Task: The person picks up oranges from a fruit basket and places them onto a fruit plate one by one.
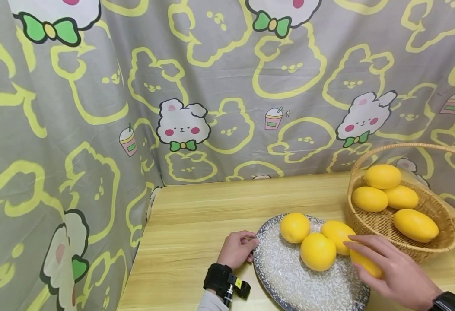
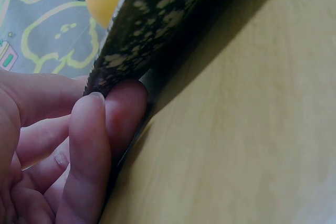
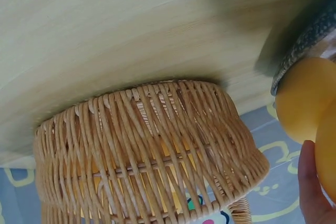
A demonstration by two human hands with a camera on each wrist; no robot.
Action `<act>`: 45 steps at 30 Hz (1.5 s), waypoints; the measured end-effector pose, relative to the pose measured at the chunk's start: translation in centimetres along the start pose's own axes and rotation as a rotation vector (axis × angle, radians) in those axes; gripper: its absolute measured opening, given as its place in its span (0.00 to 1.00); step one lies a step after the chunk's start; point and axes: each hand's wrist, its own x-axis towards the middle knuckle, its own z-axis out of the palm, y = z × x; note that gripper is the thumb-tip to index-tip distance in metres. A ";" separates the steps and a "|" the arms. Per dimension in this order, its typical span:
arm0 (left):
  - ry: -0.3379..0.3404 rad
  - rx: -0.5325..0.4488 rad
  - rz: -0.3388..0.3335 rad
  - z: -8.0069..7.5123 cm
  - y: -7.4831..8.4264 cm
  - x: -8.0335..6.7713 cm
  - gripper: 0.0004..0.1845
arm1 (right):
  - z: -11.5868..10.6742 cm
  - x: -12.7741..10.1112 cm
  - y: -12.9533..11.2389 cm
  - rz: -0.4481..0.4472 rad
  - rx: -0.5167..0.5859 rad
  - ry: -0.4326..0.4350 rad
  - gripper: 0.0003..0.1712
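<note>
My left hand (image 1: pixel 237 249) pinches the left rim of a speckled oval plate (image 1: pixel 281 276). In the left wrist view the thumb and fingers grip the plate's dark edge (image 2: pixel 152 30), which looks raised off the wood on that side. Three yellow lemons (image 1: pixel 318 252) sit together on the plate's far half. Over the plate's right side, my right hand (image 1: pixel 396 268) holds another lemon (image 1: pixel 371 264), partly covered by the fingers. The right wrist view catches one fingertip against this lemon (image 3: pixel 328 150), beside another lemon (image 3: pixel 302 100) at the plate rim.
A wicker basket (image 1: pixel 450 237) with a tall handle stands right of the plate, close to my right hand. Several lemons (image 1: pixel 415 225) lie inside it. Behind the wooden table (image 1: pixel 196 211) and along its left hangs a grey patterned curtain (image 1: pixel 219 129).
</note>
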 end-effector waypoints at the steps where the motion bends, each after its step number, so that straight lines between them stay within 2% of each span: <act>1: 0.002 0.000 0.002 0.0 0.0 0.0 0.16 | 0.1 -0.1 -0.1 0.001 -0.007 -0.007 0.41; 6: -0.001 -0.004 0.000 0.0 -0.1 0.0 0.16 | 0.5 -0.3 -0.4 -0.011 0.007 -0.024 0.47; 30: -0.003 -0.010 0.001 -0.1 0.1 0.0 0.17 | 1.8 -0.4 -0.8 -0.040 0.019 -0.041 0.40; 34: -0.002 -0.010 0.001 0.0 0.1 0.1 0.16 | 2.1 -0.5 -0.9 -0.041 0.023 -0.041 0.37; 40: 0.004 -0.016 0.011 0.0 0.1 0.1 0.16 | 2.6 -0.6 -0.8 -0.063 0.047 0.001 0.26; 45: 0.004 -0.020 0.008 0.0 0.1 0.0 0.16 | 2.9 -0.8 -0.7 -0.072 0.043 0.023 0.26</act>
